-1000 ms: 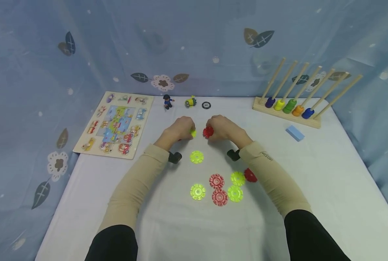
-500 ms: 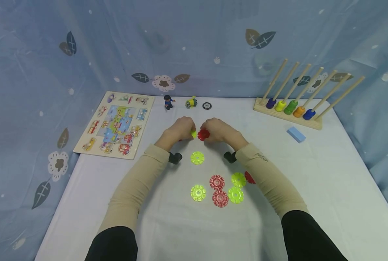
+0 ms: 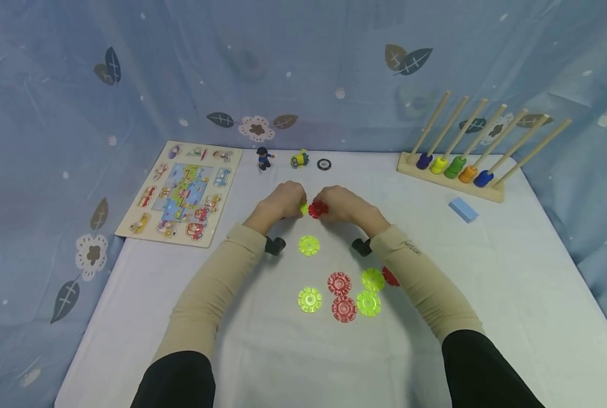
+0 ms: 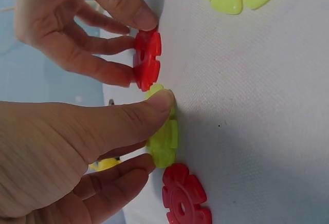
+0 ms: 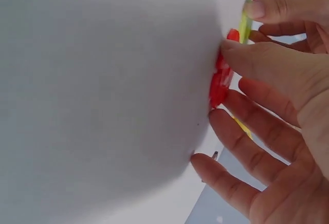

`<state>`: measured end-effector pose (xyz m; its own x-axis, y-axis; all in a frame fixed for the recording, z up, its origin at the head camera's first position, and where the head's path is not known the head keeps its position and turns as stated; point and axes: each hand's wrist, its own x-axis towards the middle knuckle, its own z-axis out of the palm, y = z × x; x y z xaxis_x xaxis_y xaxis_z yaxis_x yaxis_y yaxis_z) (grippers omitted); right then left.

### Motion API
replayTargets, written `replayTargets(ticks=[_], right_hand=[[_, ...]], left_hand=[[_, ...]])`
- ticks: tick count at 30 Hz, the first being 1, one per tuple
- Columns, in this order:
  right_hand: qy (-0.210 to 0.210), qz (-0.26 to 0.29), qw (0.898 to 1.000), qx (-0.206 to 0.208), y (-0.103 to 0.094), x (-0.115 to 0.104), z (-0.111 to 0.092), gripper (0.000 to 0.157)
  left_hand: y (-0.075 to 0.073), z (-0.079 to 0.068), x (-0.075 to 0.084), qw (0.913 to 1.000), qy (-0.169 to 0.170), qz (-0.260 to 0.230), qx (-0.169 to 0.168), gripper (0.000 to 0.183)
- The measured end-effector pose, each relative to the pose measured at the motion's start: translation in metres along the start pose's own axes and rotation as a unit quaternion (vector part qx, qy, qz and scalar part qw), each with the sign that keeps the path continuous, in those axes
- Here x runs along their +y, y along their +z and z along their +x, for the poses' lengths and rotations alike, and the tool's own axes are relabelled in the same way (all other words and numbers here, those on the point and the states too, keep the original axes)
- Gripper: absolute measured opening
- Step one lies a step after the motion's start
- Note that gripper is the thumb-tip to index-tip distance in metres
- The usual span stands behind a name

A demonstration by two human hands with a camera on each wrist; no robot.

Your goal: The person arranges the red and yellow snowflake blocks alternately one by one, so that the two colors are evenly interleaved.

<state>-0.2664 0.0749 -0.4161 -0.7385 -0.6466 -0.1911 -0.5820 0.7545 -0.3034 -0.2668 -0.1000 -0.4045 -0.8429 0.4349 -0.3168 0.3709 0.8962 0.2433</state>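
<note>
My left hand pinches a yellow-green notched plastic disc between thumb and fingers. A red notched disc adjoins its far end; whether the two are joined I cannot tell. My right hand pinches another red notched disc by its edges, standing on edge. In the left wrist view this disc's lower rim meets the yellow-green one, though how far their slots interlock is unclear. Closer to the body lie loose discs: a yellow-green disc between the forearms and several more red and yellow-green ones below it.
At the left lies a wooden picture puzzle. Along the back stand a toy figure, a small yellow-green toy and a black round token. A wooden peg stand with coloured beads and a blue block are at the right.
My right hand has moved left with its red disc, up to the yellow-green disc. The left hand has stayed almost in place. In the last half second both hands hardly move.
</note>
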Motion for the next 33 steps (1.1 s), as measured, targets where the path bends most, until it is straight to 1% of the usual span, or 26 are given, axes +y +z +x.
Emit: replayTargets(ticks=[4,9,14,17,20,26,30,33], right_hand=[[-0.003,0.000,1.000,0.005,-0.001,0.002,-0.005,0.041],[0.008,0.000,1.000,0.018,-0.009,0.007,-0.016,0.044],[0.015,-0.030,0.999,0.015,-0.016,0.014,-0.033,0.042],[0.015,-0.047,0.999,0.016,-0.019,0.016,-0.049,0.040],[0.010,-0.064,0.998,0.018,-0.017,0.017,-0.069,0.038],[-0.021,-0.083,0.996,0.023,-0.004,0.015,-0.111,0.036],[-0.034,-0.077,0.996,0.000,0.002,0.007,-0.138,0.040],[-0.045,-0.074,0.996,-0.032,0.005,0.001,-0.152,0.044]], left_hand=[[-0.001,0.000,0.002,1.0000,-0.002,0.000,-0.003,0.038],[-0.001,-0.001,0.004,0.9999,-0.008,-0.004,-0.009,0.038],[0.000,-0.002,0.005,0.9998,-0.014,0.011,-0.002,0.036],[0.000,-0.002,0.005,0.9997,-0.014,0.018,0.002,0.034],[0.001,-0.001,0.005,0.9996,-0.017,0.021,0.003,0.033],[0.001,0.000,0.005,0.9992,-0.017,0.034,0.008,0.030],[0.002,0.000,0.005,0.9992,-0.018,0.034,0.010,0.030],[0.003,0.000,0.006,0.9992,-0.020,0.033,0.013,0.031]])
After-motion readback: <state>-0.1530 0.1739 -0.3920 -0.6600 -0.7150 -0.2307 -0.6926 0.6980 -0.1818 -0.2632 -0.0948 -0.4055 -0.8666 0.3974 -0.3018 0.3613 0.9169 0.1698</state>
